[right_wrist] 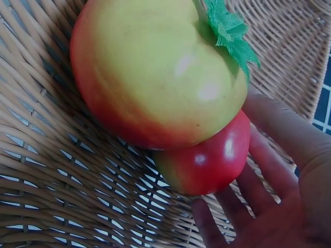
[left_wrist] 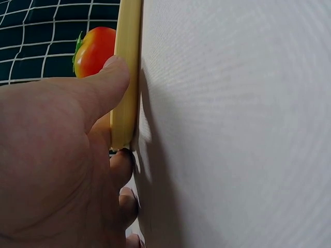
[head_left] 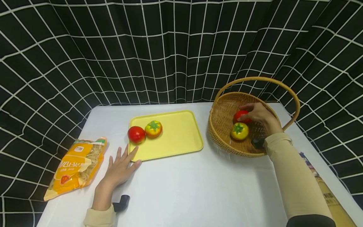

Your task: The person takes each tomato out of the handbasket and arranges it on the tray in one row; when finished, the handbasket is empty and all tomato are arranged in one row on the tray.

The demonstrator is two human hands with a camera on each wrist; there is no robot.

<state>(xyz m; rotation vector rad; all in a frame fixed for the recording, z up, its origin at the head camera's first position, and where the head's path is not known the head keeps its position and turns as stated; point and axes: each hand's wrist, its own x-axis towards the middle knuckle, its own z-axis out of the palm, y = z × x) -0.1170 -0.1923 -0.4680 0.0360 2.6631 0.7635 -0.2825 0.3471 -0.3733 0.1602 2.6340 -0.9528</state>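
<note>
Gripping tomato (right_wrist: 214,161) with right hand (head_left: 258,114) in basket (head_left: 212,128) near worktop's (head_left: 198,186) far-right corner, spreading left hand (head_left: 118,168). Seemingly half-done, leaving two on tray (head_left: 177,132).

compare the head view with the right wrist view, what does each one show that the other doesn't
Only the head view: the yellow tray bearing a fully red tomato and a yellow-orange tomato, the left hand at its corner, the orange bag, and the basket's arched handle.

Only the right wrist view: the palm side of the right hand and pale gaps in the weave.

Both: that hand at the basket's red tomato, the yellow tomato beside it, the wicker basket, and some checked curtain.
</note>
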